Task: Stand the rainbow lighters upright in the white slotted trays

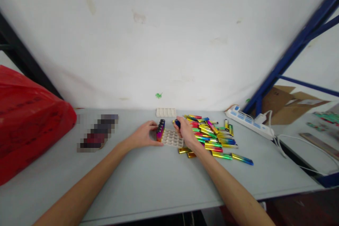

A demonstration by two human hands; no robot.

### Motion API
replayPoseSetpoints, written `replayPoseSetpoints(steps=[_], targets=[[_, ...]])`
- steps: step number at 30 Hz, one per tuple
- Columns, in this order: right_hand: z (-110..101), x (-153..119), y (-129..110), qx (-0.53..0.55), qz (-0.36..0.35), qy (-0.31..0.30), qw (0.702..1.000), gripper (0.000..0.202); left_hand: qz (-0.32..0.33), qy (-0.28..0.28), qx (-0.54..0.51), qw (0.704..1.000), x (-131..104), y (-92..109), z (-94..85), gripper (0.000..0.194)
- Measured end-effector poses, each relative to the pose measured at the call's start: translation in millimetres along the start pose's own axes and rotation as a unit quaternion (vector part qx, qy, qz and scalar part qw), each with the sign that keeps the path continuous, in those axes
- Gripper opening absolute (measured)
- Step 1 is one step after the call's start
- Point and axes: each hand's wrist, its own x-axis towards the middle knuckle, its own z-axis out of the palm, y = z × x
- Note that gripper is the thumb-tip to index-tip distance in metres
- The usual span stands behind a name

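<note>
Dark blue and glossy at its visible end, one slim piece (177, 123) is pinched between the thumb and fingers of the right hand (187, 133), above the right side of a pale tray (171, 137) of cups. I'd judge it light, stiff and rather slippery, best taken by its sides near the top. At the tray's left edge stands a row of upright pieces (160, 131); the left hand (143, 135) curves beside it, thumb and fingers spread wide, though whether it presses there I can't tell. Rightward lies a loose metallic pile (209, 136); behind, a second tray (166, 112) sits near the wall (169, 42).
</note>
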Motion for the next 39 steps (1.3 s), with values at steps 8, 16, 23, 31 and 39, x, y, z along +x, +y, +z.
replayPoseSetpoints(steps=[8,16,23,31,39], targets=[[-2.5,-0.8,4.8,-0.021,-0.021,0.000,1.000,0.054,0.010,-0.001,0.009,1.000,0.0,-0.9,-0.2,0.066],[-11.0,6.7,9.2,-0.115,-0.136,-0.050,0.983,0.054,0.020,-0.003,0.011,1.000,0.4,-0.1,-1.3,0.063],[-14.6,6.8,12.0,-0.257,-0.253,-0.006,0.933,0.023,0.005,-0.005,0.011,1.000,0.0,-0.7,0.1,0.067],[-14.8,12.9,18.4,-0.430,-0.270,-0.066,0.859,0.010,0.014,-0.003,0.014,1.000,0.1,0.8,-0.3,0.065],[-40.0,0.6,0.5,-0.418,-0.296,-0.027,0.859,0.029,0.017,0.000,0.018,1.000,0.6,-0.1,0.0,0.066]])
